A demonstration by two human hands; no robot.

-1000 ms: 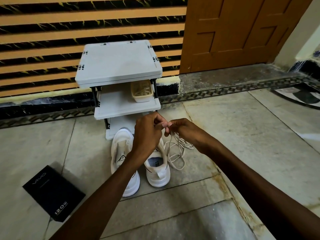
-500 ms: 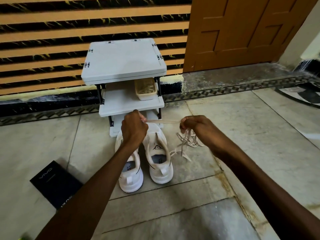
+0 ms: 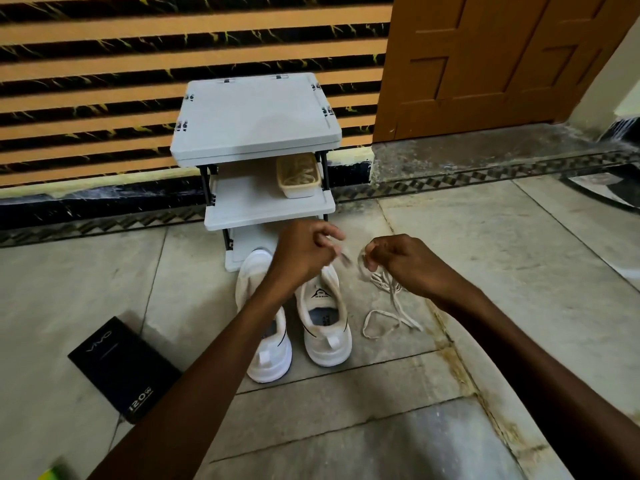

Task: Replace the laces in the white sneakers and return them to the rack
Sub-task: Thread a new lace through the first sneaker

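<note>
Two white sneakers stand side by side on the floor, heels toward me: the left sneaker (image 3: 268, 351) and the right sneaker (image 3: 325, 320). Neither shows laces. A loose cream lace (image 3: 384, 306) lies in a tangle just right of them. My right hand (image 3: 405, 263) pinches a loop of that lace above the tangle. My left hand (image 3: 304, 252) hovers over the sneakers' toes, blurred, its fingertips pinching a short lace end. The white three-shelf rack (image 3: 256, 116) stands right behind the sneakers.
A beige tray (image 3: 298, 188) holding more laces sits on the rack's middle shelf. A black phone box (image 3: 117, 365) lies on the floor at the left. A wooden door (image 3: 485, 64) and a raised stone threshold (image 3: 467, 150) are at the back right.
My hands went from together to apart with the lace stretched taut between them. Now the lace hangs slack, both hands sit a little lower, and the left hand is moving.
</note>
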